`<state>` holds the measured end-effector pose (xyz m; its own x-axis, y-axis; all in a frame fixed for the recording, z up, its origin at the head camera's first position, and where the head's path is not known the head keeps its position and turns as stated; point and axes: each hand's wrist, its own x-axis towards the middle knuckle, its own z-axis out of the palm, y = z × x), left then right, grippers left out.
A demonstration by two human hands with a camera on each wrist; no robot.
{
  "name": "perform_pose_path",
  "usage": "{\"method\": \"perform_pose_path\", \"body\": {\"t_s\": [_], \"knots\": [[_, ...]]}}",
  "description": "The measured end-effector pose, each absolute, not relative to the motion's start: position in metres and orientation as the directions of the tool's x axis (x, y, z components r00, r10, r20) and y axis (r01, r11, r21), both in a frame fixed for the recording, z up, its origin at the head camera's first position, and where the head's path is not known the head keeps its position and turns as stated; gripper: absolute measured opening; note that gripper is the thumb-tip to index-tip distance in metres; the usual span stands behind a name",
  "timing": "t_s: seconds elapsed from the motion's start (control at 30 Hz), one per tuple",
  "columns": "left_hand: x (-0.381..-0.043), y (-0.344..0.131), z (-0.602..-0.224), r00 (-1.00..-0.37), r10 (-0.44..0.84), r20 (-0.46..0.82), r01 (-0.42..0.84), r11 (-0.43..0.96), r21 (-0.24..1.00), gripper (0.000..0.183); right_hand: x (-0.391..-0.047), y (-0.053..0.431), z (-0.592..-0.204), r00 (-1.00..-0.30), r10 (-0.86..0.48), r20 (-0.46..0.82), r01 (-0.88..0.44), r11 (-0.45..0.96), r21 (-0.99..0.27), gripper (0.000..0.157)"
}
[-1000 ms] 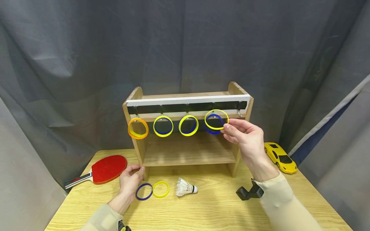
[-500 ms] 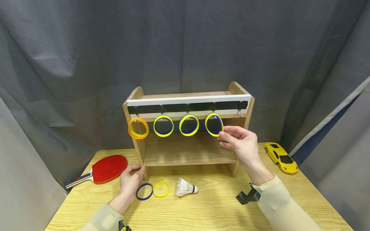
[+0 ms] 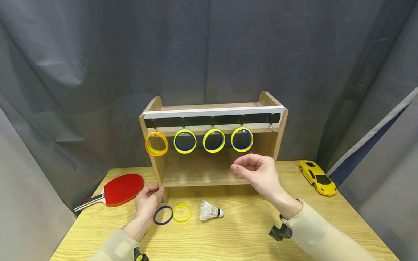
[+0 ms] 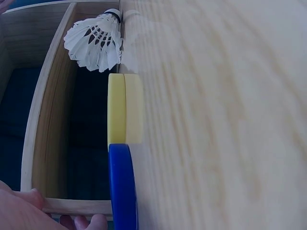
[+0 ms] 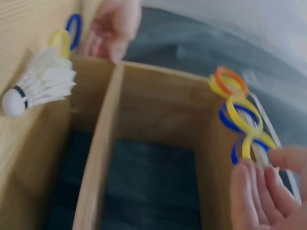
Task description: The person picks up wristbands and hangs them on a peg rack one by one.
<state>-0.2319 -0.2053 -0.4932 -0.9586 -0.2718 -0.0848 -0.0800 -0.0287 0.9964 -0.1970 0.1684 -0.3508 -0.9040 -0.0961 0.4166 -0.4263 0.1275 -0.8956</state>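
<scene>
My left hand (image 3: 148, 203) grips the lower left side of a small wooden shelf (image 3: 212, 168), thumb on one face and fingers behind in the left wrist view. Just released, a yellow ring (image 3: 232, 145) hangs with a blue ring (image 3: 250, 145) on the fourth hook. Below it my right hand (image 3: 261, 174) holds nothing, its fingers loosely bent. Further left, two hooks carry yellow and blue rings, and the leftmost bears an orange ring (image 3: 167, 145) with a yellow one. A bare hook (image 3: 271, 127) is at the right end.
Beside the left hand, a blue ring (image 3: 155, 217) and a yellow ring (image 3: 189, 214) lie on the table (image 3: 228, 239). A shuttlecock (image 3: 210, 210) lies right of them. A red table tennis bat (image 3: 124, 190) is at the left, a yellow toy car (image 3: 317, 177) at the right.
My right hand brought the yellow ring onto the fourth hook, in front of the blue one, let it go, and moved down. The left hand has stayed at the shelf.
</scene>
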Motion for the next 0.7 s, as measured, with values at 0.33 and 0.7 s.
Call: {"method": "perform_pose_path", "body": {"t_s": [0.33, 0.7], "knots": [[-0.232, -0.208, -0.493, -0.957, -0.277, -0.088, -0.082, -0.032, 0.996, 0.033, -0.201, 0.117, -0.361, -0.746, -0.583, 0.322, -0.598, 0.376, -0.708, 0.026], [-0.233, -0.206, -0.493, -0.958, -0.275, -0.083, -0.077, -0.033, 0.997, 0.032, -0.220, 0.064, -0.385, -0.582, -0.798, 0.157, -0.785, 0.501, -0.365, 0.057]]}}
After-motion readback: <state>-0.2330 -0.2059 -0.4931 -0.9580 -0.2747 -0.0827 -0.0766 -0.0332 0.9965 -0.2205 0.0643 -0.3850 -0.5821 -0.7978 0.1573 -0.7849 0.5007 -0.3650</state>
